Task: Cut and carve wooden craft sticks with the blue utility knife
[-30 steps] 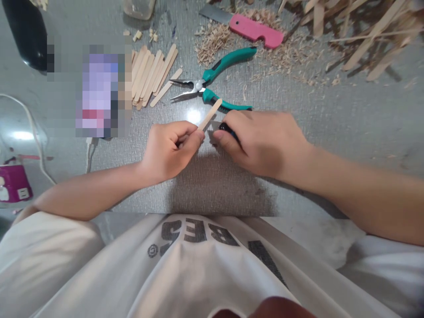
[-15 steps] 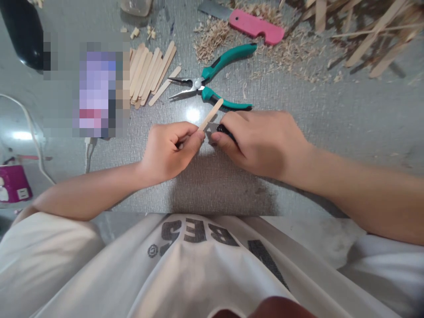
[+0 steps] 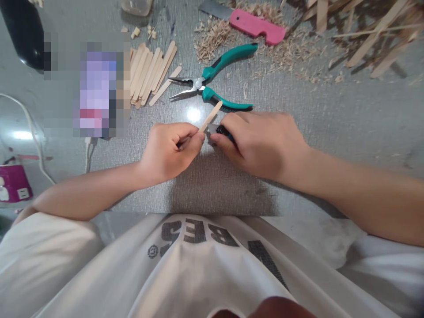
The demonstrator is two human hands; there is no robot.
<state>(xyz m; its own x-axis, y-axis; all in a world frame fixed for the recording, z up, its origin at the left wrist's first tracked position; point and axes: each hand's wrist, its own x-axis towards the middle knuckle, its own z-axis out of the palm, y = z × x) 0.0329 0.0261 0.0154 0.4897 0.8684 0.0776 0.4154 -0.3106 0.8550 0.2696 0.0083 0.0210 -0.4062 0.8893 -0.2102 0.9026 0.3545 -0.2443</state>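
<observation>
Pinched between the thumb and fingers of my left hand (image 3: 174,148) is a wooden craft stick (image 3: 211,116), its free end slanting up to the right. My right hand (image 3: 261,141) is closed around a utility knife (image 3: 222,130) with a dark handle, most of which the fingers hide. The short blade points left, close beside the stick; whether it touches the wood I cannot tell. Just beyond both hands lie long-nose pliers (image 3: 228,57) with green grips, their jaws apart. A pile of craft sticks (image 3: 149,73) is spread to the left of the pliers.
A pink-handled folding knife (image 3: 258,26) rests among wood shavings (image 3: 215,37) at the back. Loose wooden strips (image 3: 377,33) are heaped at the far right. On the left are a blurred-out phone (image 3: 96,92) with a white cable (image 3: 88,154), a dark object (image 3: 23,35) and a purple box (image 3: 15,183).
The stick's free end has dipped slightly, and the knife in my right hand has shifted very little. My left hand keeps its hold on the stick.
</observation>
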